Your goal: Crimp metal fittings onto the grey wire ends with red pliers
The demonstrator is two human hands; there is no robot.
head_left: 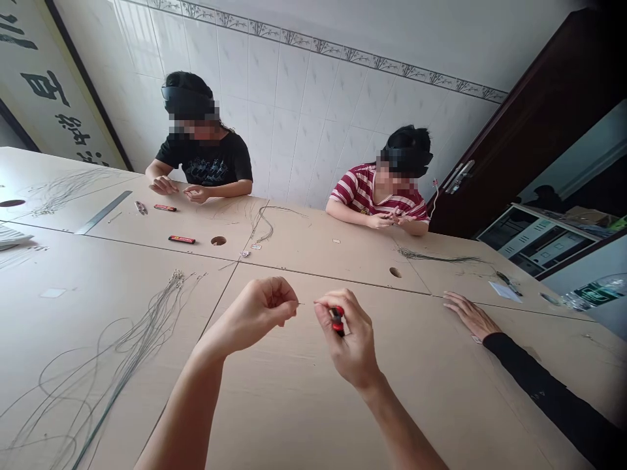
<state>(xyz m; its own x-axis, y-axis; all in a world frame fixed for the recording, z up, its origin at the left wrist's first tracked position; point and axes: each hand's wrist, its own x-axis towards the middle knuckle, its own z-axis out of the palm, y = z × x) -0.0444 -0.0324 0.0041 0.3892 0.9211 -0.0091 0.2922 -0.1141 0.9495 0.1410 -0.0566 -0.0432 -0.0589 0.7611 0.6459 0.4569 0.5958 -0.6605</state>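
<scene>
My left hand is raised over the wooden table, its fingers pinched on the end of a thin wire that runs across to my right hand. My right hand is closed round a small red-and-black tool, and its thumb and forefinger pinch the other end of that wire. The two hands are a few centimetres apart, at the middle of the view.
A bundle of thin grey wires spreads over the table at my left. Another person's hand in a black sleeve rests flat at my right. Two people sit across the table, with red-and-black tools, wire bundles and cable holes between us.
</scene>
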